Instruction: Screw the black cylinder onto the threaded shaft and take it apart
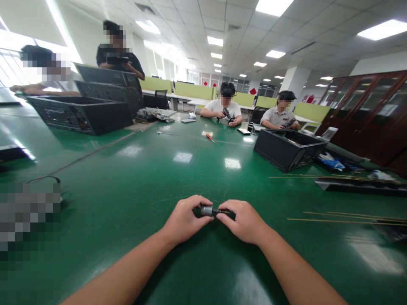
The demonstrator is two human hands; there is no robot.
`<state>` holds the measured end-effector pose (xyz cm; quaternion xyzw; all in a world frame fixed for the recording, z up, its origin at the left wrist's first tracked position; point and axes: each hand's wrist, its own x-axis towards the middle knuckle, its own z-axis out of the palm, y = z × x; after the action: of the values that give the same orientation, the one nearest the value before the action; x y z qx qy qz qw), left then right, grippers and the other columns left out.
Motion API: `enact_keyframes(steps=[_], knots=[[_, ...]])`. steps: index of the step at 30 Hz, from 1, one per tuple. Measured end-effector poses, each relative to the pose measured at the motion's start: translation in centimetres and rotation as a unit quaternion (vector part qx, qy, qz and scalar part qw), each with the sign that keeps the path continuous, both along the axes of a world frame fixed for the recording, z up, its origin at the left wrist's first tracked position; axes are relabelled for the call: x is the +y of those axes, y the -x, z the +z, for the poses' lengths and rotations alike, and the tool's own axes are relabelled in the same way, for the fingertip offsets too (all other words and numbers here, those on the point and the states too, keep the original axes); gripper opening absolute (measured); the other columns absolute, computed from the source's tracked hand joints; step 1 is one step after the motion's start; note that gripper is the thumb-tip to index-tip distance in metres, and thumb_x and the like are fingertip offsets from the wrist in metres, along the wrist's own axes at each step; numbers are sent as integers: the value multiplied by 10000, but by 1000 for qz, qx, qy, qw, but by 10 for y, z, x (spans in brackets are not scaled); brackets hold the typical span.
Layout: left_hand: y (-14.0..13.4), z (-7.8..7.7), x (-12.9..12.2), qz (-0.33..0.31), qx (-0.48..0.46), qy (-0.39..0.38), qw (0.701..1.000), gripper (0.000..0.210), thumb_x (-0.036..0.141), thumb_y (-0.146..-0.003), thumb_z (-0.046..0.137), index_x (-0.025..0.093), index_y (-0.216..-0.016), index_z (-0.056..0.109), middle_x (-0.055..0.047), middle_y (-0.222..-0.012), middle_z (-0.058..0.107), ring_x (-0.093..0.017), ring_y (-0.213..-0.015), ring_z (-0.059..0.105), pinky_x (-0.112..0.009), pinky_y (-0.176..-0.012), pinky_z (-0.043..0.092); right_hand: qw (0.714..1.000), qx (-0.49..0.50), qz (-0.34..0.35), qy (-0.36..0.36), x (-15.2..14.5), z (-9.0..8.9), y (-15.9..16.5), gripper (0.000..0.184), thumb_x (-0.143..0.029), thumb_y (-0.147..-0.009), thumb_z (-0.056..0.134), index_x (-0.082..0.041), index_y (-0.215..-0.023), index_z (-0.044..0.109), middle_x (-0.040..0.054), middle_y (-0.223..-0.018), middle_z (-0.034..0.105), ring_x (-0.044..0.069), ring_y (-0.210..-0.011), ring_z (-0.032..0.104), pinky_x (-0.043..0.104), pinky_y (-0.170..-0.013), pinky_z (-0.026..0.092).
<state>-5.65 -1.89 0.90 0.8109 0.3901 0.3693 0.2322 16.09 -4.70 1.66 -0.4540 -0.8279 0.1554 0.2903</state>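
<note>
Just above the green table [152,182], near the middle of the view, my two hands meet over a small metal part. My left hand [187,216] pinches a silver cylinder [207,210], which looks like a small motor body, between thumb and fingers. From its right end a thin dark shaft [217,211] runs into the fingers of my right hand [243,218]. That hand is closed around the shaft, and a dark end shows below its fingers. Whether the cylinder and shaft are one piece I cannot tell.
A black computer case [288,148] stands at the right, another case [82,114] at the left. Ahead lies a red-handled screwdriver [210,137]. Thin yellowish rods [330,221] extend in from the right. One co-worker [222,108] across the table holds a dark power tool; other people sit or stand nearby.
</note>
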Motion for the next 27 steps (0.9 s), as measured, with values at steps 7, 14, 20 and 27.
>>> enact_keyframes(steps=[7,14,20,27], knots=[[0,0,0,0,-1,-8,1000,249,197,-717,782,228,-950,698,10,-901,735,-163,-837,678,-272,-785,501,1000,-6,1,-1,0,1,-1,144,-302,-932,594,-207,-964,698,29,-911,713,175,-845,650,279,-782,460],[1,1,0,6,0,-23,1000,246,227,-726,773,221,-959,695,-4,-906,740,-172,-829,683,-279,-781,515,1000,-9,-10,-4,1,2,-3,134,-287,-920,607,-208,-977,699,29,-910,713,178,-842,649,284,-776,460],[2,0,1,12,5,-24,1000,240,225,-731,767,223,-960,693,-6,-913,741,-177,-835,684,-289,-786,518,1000,-5,-12,-5,1,3,-4,130,-284,-918,607,-210,-969,700,30,-889,711,179,-818,644,287,-757,455],[2,3,0,16,-2,-23,1000,253,201,-723,774,220,-963,696,-7,-932,738,-180,-869,687,-288,-804,520,1000,-7,-14,-1,0,5,-5,128,-285,-917,605,-207,-956,699,26,-874,705,173,-801,636,284,-737,440]])
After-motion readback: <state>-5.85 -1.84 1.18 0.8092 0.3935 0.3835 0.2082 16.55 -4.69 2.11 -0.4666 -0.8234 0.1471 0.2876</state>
